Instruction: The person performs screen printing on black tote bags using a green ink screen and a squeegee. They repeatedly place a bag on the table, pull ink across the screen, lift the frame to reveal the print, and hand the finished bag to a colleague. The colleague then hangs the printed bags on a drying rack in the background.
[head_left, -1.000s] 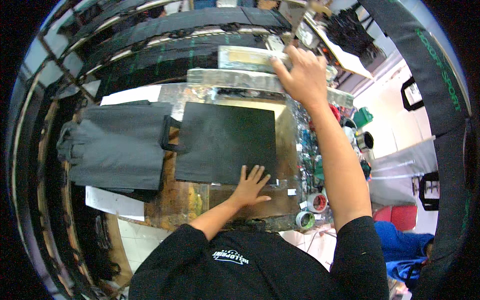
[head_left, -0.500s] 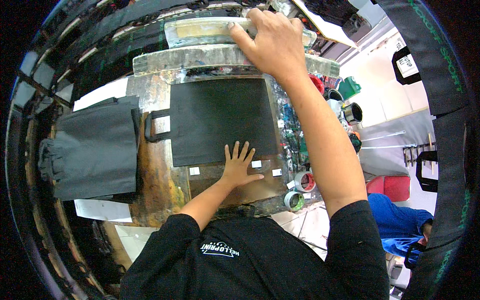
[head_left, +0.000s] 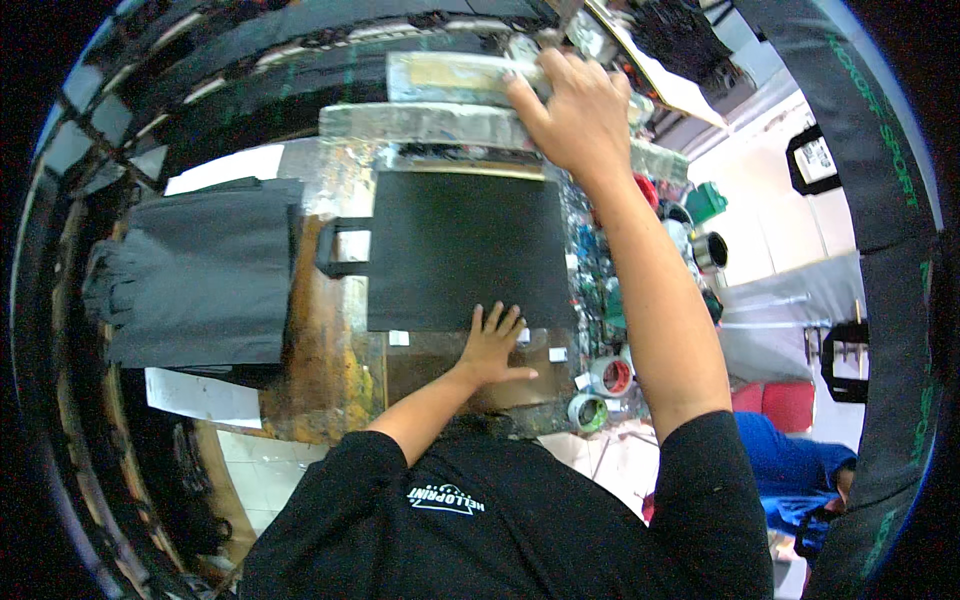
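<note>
A black fabric bag [head_left: 465, 250] lies flat on the work board, its handle loop [head_left: 340, 247] out to the left. My left hand [head_left: 494, 350] has its fingers spread, with the fingertips on the bag's near edge and the palm over the brown board [head_left: 430, 375]. Beyond the bag, my right hand [head_left: 580, 115] is closed over a pale, stained frame bar [head_left: 450, 78], thumb on the near side and the other fingers partly hidden behind it. A second grey, paint-marked bar [head_left: 420, 123] runs just below that hand.
To the left is a stack of black bags [head_left: 205, 275] on white sheets [head_left: 205, 397]. Tape rolls [head_left: 588, 411] and paint containers [head_left: 710, 251] line the right side. A person in blue [head_left: 790, 455] is at the lower right; black bags hang along the far right.
My left hand has drawn slightly toward me, so less of it covers the bag. My right hand keeps its grip on the frame bar. The whole view has shifted a little.
</note>
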